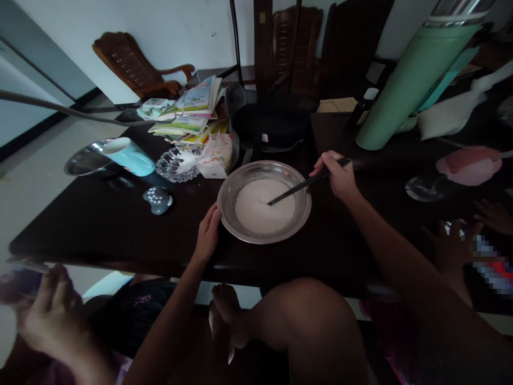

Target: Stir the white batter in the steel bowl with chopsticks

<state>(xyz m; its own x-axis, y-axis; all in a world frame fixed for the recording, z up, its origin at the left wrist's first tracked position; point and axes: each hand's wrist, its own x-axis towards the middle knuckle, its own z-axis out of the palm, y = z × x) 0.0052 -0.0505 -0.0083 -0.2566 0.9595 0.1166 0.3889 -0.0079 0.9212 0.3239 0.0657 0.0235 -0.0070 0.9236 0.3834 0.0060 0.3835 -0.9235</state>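
Observation:
A wide metal bowl (262, 237) of pale, creamy liquid (256, 219) stands on the dark table in front of me. My left hand (208, 229) steadies it at the left, fingers against the outer wall and rim. From the right, my right hand (337, 174) grips black chopsticks (298, 187), held close together and slanting down over the rim. Their tips dip into the liquid near its middle. The liquid's surface hides the ends of the tips.
Left of the bowl are a tissue packet (217, 156), a glass dish (176, 166), a blue cup (130, 156) and a grey object with white dots (157, 200). Books (196, 107) and a black bag (272, 123) lie behind. A tall green flask (417, 80) and another person's hand (457, 238) are right.

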